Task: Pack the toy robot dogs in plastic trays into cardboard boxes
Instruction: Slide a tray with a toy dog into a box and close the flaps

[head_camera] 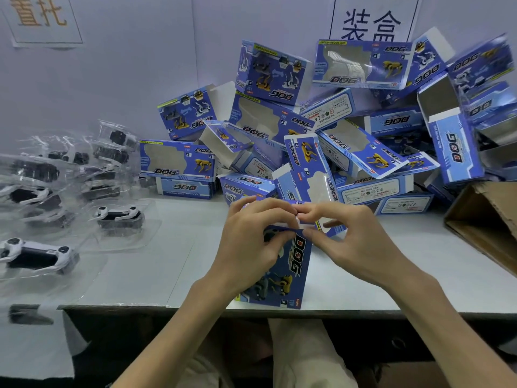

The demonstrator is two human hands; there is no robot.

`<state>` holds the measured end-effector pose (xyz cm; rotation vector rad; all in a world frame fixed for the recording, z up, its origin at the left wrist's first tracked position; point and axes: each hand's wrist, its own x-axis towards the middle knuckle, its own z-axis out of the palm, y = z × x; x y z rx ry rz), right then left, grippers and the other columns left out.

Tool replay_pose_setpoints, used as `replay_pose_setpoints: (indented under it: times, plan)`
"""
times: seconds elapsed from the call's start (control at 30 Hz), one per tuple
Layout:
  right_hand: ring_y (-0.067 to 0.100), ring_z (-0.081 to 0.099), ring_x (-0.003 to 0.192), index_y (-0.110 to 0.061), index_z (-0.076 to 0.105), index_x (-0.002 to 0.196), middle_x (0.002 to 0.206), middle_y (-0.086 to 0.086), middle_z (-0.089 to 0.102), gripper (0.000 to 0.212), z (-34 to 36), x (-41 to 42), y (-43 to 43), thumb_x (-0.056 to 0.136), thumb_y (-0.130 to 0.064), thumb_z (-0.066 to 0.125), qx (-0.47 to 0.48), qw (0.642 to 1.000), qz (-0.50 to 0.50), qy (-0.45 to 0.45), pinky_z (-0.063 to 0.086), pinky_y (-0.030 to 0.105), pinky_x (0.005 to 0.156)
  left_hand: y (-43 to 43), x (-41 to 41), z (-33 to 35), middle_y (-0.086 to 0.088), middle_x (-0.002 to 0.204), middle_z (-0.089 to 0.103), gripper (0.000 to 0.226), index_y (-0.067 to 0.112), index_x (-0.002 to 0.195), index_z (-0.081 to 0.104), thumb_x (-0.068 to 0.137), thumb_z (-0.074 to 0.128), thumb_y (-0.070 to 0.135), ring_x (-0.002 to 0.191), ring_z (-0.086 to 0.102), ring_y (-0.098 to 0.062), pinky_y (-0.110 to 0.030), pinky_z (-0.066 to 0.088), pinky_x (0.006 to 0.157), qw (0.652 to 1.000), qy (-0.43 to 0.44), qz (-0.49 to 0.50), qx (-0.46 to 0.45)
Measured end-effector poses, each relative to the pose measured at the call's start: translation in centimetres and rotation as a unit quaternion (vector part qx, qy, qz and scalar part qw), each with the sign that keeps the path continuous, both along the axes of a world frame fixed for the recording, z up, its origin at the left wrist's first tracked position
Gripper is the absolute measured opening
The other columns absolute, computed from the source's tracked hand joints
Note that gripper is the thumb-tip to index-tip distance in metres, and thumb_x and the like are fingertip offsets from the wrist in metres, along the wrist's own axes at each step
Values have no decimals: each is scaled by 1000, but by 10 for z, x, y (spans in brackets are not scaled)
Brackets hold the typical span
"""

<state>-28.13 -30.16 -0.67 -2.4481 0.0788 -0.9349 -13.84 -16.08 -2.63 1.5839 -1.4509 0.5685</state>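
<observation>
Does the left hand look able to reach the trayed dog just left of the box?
Probably, once it lets go: the left hand grips the box, but only bare table lies between it and the trayed dog.

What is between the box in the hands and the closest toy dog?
Only bare grey table, as the head view shows. The toy dog sits in its clear tray to the left, and the left hand grips the blue box.

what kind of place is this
Probably a toy-packing station in a factory: a heap of identical blue cardboard window boxes, white-and-black toy robot dogs in clear plastic trays, and paper station signs on the wall.
</observation>
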Motion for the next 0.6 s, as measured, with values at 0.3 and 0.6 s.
replay_pose_setpoints:
  times: [0.3, 0.6]
  plan:
    - [6, 65, 112, -19, 77, 104, 115, -10, 72, 20, -16, 10, -2, 86, -11, 75, 35, 998, -25, -54, 59, 36, 83, 1, 8, 1, 8, 103, 75, 18, 18, 101, 77, 84, 79, 16, 99, 69, -10, -38, 53, 93, 1000, -18, -15, 12]
    - [7, 58, 112, -30, 72, 104, 111, -16, 69, 24, -24, 22, 2, 81, -36, 70, 39, 994, -22, -102, 54, 31, 81, 28, 42, 1, 9, 108, 73, 25, 20, 104, 75, 82, 73, 30, 106, 66, -4, -31, 52, 96, 1000, 21, 5, -20]
